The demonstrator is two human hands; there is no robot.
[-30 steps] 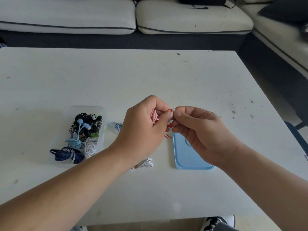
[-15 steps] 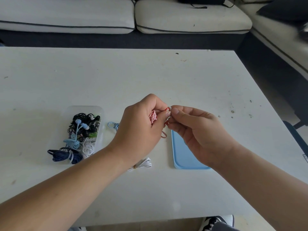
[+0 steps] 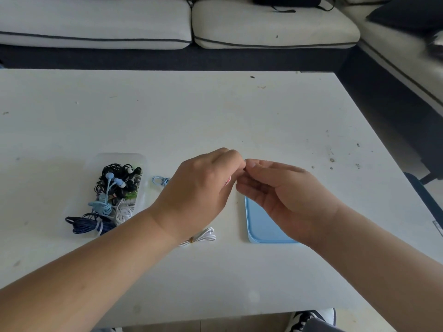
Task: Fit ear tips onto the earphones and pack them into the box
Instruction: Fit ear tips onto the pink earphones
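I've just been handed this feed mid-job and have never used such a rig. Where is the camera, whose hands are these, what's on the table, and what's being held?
There is no machine here. A person works with two bare hands, and the single camera sits on their head, looking forward and down. The left hand and right hand meet fingertip to fingertip above a white table. The left hand's curled fingers hold a red-and-white earphone cable, which only peeks out. What the right hand's fingers pinch is hidden. On the table lie a clear plastic box full of tangled earphones, a flat light-blue lid partly under the right hand, a tied white cable bundle and a small light-blue cable loop. A pale sofa stands behind.
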